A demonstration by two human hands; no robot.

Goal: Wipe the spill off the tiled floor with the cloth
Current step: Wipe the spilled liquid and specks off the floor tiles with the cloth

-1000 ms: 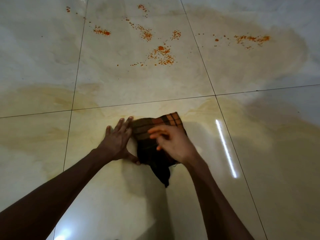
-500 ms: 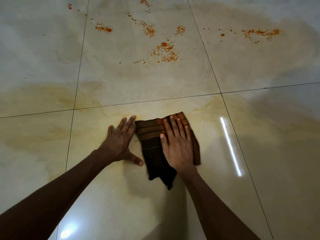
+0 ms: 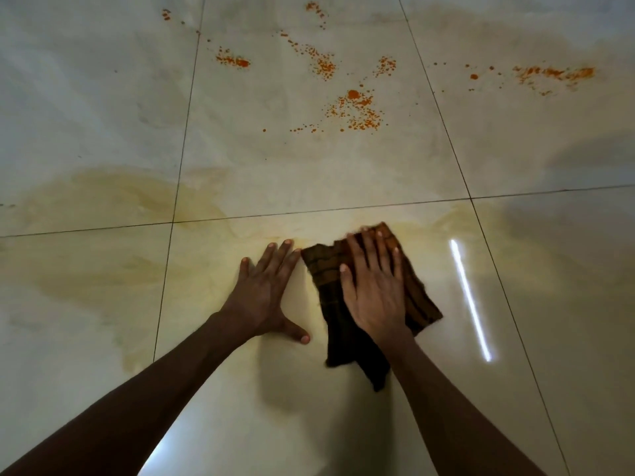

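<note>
Two hands flat on the tiled floor (image 3: 103, 338): right hand (image 3: 374, 290) pressed palm-down on the brown striped cloth (image 3: 422, 304), fingers (image 3: 379, 245) extended and slightly apart, gripping nothing; left hand (image 3: 264, 290) splayed on bare tile just left of it. Cloth's long axis running near to far, tail trailing toward the wrist. Orange spill specks (image 3: 357, 111) well beyond the fingertips, far and slightly left, across the grout line; yellowish smear (image 3: 103, 269) to the left. Likely next: push forward with the right
</note>
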